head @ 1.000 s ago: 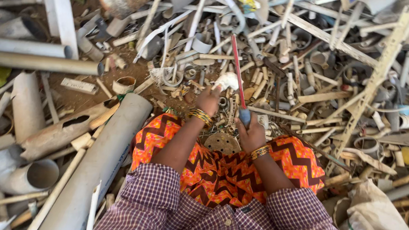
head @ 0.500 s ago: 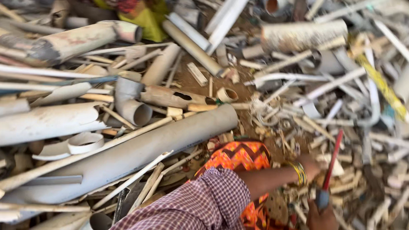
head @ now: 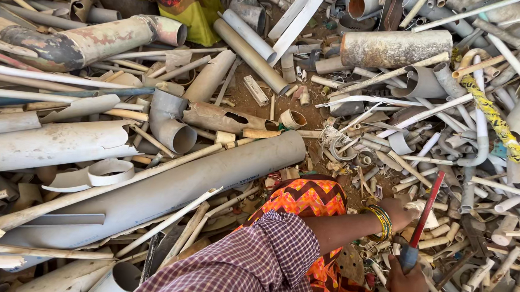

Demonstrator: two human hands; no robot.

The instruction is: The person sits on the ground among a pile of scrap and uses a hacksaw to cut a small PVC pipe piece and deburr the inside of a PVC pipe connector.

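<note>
Head cam: my right hand is wrapped around the blue grip of a red-bladed tool, blade angled up past my fingers. Left hand, fingers curled, pins a small pipe scrap steady beside the blade.

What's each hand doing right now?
Left hand: down among the plastic scraps, grip hidden, cannot tell.
Right hand: closed on the red tool by its blue handle.
</note>
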